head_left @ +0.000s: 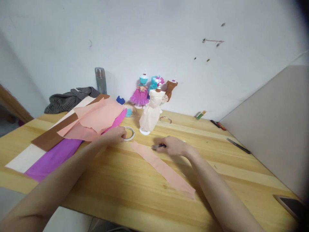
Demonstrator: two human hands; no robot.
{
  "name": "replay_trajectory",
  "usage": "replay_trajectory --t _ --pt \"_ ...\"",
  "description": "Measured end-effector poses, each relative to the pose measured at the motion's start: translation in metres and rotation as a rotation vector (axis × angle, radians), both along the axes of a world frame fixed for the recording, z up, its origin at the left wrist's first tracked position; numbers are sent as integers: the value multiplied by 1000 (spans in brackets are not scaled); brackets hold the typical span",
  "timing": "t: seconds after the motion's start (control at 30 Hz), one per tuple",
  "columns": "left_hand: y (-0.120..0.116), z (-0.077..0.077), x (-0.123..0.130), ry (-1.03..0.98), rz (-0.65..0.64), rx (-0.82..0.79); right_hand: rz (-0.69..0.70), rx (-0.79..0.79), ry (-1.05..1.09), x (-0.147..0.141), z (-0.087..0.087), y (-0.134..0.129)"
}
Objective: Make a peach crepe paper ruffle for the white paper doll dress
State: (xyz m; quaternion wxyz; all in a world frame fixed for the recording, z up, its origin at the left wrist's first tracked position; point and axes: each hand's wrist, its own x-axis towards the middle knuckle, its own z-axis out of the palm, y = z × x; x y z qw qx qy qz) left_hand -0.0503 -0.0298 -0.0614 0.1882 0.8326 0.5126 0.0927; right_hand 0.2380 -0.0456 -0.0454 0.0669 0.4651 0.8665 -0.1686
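My left hand point(117, 133) is closed on the left edge of a roll of tape point(130, 139), and my right hand point(173, 145) is clamped around a pair of scissors point(157, 146), the tip pointing back toward the left. My two hands are well apart. Between them, a strip of pink paper point(162, 166) lies flat on the table point(116, 183), slanting from just beside the tape down below my right hand; the scissors are close to its upper part, but I can't tell whether they touch it.

Beyond the gap between my hands, a small dress form in a cream dress point(151, 111) stands upright, with more dressed forms point(140, 93) behind it. To the left of my left hand, sheets of coloured paper point(98, 117) lie in an overlapping pile. Well off to the right of my right hand lies a knife point(238, 146).
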Motion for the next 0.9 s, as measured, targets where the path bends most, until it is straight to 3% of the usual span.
replay_trajectory --t 0.17,0.27,0.37,0.5,0.67,0.77,0.9 --pt "-9 21 -6 -234 -63 -220 -89 79 -129 12 -2 12" --pt "-16 32 -7 -478 -127 -434 -95 163 -98 10 1 11" --pt "-23 36 -1 -697 -153 -635 -124 266 176 0 8 0" --pt "-34 39 13 -731 -138 -670 -73 310 665 -23 21 -33" --pt "-41 37 24 -738 -143 -680 20 329 760 -40 29 -56" --pt "-40 32 26 -763 -146 -692 27 260 758 -39 25 -52" --pt "-38 21 28 -784 -176 -716 63 -52 726 -37 19 -43"
